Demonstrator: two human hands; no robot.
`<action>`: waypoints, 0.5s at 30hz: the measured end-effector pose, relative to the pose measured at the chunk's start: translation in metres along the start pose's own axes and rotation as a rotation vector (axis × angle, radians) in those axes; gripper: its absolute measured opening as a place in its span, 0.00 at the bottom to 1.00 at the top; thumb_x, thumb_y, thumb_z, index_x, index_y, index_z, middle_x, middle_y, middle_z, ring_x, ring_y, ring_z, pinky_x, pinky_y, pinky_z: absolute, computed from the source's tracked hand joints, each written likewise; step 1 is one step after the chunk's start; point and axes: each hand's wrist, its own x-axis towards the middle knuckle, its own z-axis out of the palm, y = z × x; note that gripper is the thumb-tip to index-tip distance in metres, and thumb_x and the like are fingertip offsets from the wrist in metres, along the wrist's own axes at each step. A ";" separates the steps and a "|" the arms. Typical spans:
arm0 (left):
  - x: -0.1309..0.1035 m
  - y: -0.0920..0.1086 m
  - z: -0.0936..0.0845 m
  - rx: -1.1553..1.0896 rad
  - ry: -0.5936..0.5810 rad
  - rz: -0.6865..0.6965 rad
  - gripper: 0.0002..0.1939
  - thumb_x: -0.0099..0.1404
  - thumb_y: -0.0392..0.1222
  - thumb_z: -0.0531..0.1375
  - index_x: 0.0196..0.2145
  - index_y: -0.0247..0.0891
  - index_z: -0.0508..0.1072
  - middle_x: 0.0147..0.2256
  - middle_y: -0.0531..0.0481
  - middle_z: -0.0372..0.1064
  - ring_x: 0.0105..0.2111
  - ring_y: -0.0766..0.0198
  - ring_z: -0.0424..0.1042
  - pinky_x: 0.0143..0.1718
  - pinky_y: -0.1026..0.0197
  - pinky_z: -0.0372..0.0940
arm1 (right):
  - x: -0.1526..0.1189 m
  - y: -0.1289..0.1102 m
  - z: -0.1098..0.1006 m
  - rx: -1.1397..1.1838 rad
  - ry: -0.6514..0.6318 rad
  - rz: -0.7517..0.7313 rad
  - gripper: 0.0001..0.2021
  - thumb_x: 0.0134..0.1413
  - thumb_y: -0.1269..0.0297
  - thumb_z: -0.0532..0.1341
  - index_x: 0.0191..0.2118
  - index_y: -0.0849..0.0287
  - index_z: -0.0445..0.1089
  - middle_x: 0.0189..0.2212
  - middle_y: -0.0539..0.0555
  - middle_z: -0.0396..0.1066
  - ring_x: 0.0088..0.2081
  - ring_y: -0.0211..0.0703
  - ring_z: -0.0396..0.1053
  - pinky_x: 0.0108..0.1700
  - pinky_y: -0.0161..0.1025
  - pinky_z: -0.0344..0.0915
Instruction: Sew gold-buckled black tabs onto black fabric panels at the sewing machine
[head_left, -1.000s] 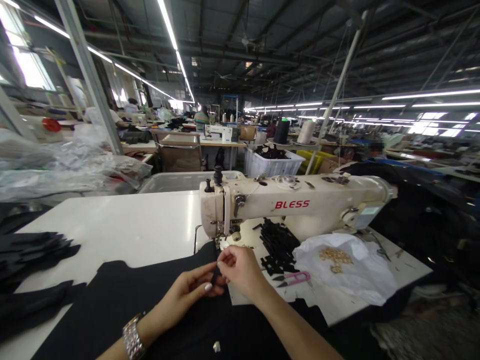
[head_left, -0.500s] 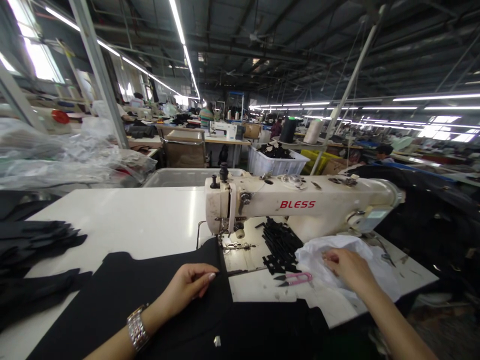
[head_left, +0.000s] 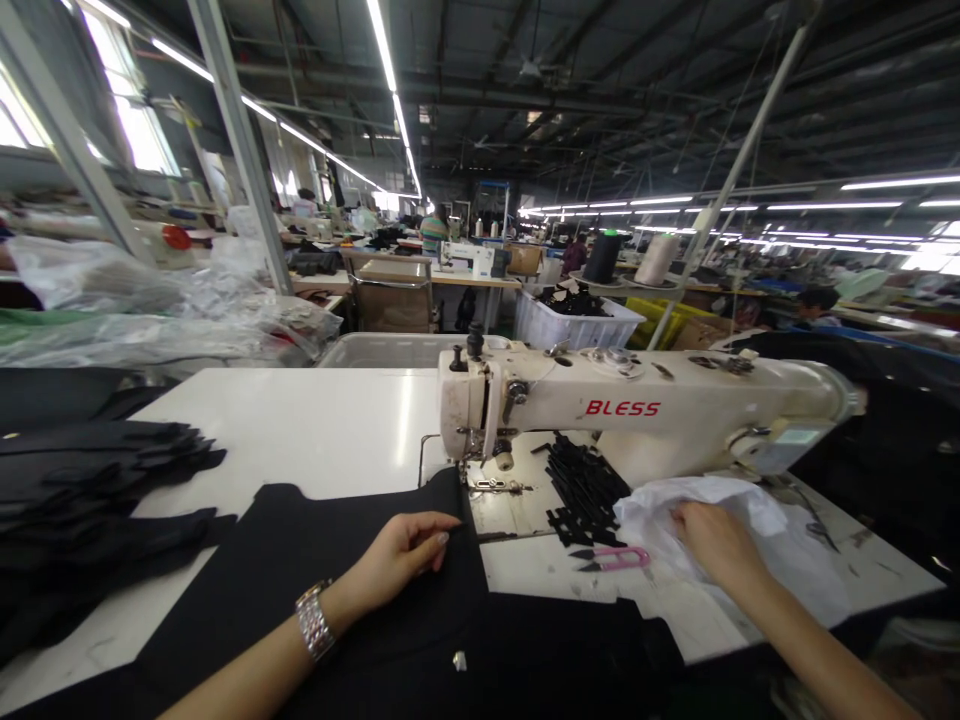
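Note:
A large black fabric piece [head_left: 360, 530] lies across the table, its upper corner at the needle area of a white sewing machine [head_left: 540, 405]. My left hand [head_left: 401, 560], with a metal watch at the wrist, rests on this fabric near its right edge; the thumb and index finger are close together at the cloth. To the right, my right hand [head_left: 716, 535] is inside the mouth of a white plastic bag [head_left: 787, 570]. Its fingers are curled, and the bag's folds partly hide the tips, so what they hold does not show.
Pink-handled thread snips [head_left: 611, 558] lie beside a heap of short black strips [head_left: 589, 490]. Stacked black pieces [head_left: 97, 500] cover the table's left side. Behind the machine stand a white crate [head_left: 577, 320] and thread cones [head_left: 602, 258]. Other people sit farther back.
The whole view has shifted, so the table and machine appear farther right. My right hand's fingertips have gone deeper into the bag's folds. My left hand stays on the fabric.

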 end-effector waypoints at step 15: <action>0.005 -0.003 -0.002 -0.349 0.010 -0.052 0.17 0.50 0.49 0.61 0.27 0.30 0.64 0.16 0.52 0.67 0.09 0.77 0.54 0.09 0.73 0.45 | -0.031 -0.208 -0.046 1.495 -0.226 -0.463 0.07 0.47 0.64 0.53 0.32 0.60 0.66 0.22 0.50 0.66 0.23 0.36 0.65 0.24 0.33 0.62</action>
